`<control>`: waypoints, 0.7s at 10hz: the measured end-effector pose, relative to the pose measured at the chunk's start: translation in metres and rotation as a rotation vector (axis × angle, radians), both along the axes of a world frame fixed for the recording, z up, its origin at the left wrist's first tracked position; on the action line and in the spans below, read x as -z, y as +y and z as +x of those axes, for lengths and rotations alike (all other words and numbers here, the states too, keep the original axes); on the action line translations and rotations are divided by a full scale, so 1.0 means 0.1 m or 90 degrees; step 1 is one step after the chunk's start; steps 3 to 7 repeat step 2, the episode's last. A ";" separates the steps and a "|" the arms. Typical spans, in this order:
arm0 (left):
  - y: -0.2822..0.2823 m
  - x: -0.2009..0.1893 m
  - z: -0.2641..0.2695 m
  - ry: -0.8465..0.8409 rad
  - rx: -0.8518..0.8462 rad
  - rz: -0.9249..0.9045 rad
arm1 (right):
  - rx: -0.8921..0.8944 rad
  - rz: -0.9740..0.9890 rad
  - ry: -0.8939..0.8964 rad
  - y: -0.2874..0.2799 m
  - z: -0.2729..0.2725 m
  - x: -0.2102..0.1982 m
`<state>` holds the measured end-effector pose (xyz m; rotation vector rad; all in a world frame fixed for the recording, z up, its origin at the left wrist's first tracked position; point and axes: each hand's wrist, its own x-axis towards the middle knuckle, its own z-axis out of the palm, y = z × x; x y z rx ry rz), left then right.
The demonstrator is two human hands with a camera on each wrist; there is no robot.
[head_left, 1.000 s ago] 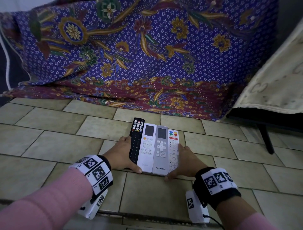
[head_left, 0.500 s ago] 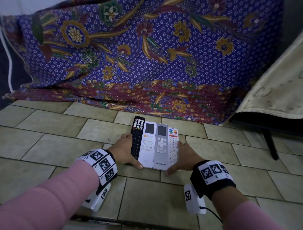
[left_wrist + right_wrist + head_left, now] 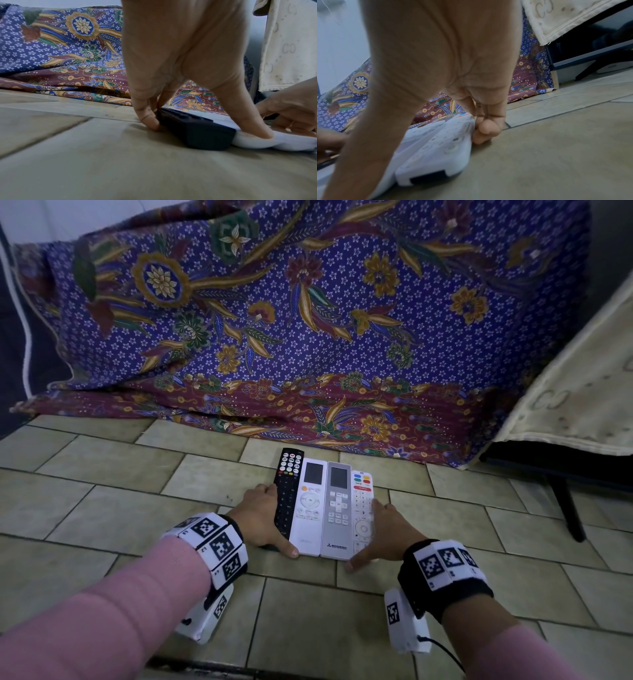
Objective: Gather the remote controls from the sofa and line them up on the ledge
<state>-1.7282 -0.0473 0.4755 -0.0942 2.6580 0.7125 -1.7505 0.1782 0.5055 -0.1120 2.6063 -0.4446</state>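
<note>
- Now, starting on my left: my left hand (image 3: 255, 517) stands on its edge on the tiled ledge (image 3: 102, 508), fingers (image 3: 147, 119) curled down against the outer side of the black remote (image 3: 287, 494), thumb laid across the near ends of the black remote and the white remote (image 3: 308, 505) next to it. I would call that a bracing press on the row from the side and the end.
- Between my two hands four remotes lie flat, side by side and touching, long ways away from me: the black remote just inside my left fingers, then the white remote with a screen, then the grey remote (image 3: 337, 508), then the small white remote (image 3: 362, 505) just inside my right fingers.
- On the right, my right hand (image 3: 385, 530) mirrors the left: fingers (image 3: 485, 129) curled down onto the tile against the outer side of the small white remote, thumb reaching along the near ends of the row.
- Beyond my fingertips, a purple floral cloth (image 3: 308, 320) hangs down to the ledge, just behind the far ends of the remotes.
- Far right of my right hand, a cream cloth (image 3: 582, 392) drapes over dark furniture.
</note>
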 end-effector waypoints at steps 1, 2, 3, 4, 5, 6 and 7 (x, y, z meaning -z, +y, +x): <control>-0.02 0.01 0.00 -0.006 0.007 -0.005 | -0.009 0.005 -0.026 0.00 0.00 -0.04; -0.10 -0.13 0.08 -0.006 -0.042 0.020 | -0.019 0.059 -0.055 0.05 0.02 -0.16; -0.10 -0.13 0.08 -0.006 -0.042 0.020 | -0.019 0.059 -0.055 0.05 0.02 -0.16; -0.10 -0.13 0.08 -0.006 -0.042 0.020 | -0.019 0.059 -0.055 0.05 0.02 -0.16; -0.10 -0.13 0.08 -0.006 -0.042 0.020 | -0.019 0.059 -0.055 0.05 0.02 -0.16; -0.10 -0.13 0.08 -0.006 -0.042 0.020 | -0.019 0.059 -0.055 0.05 0.02 -0.16; -0.10 -0.13 0.08 -0.006 -0.042 0.020 | -0.019 0.059 -0.055 0.05 0.02 -0.16</control>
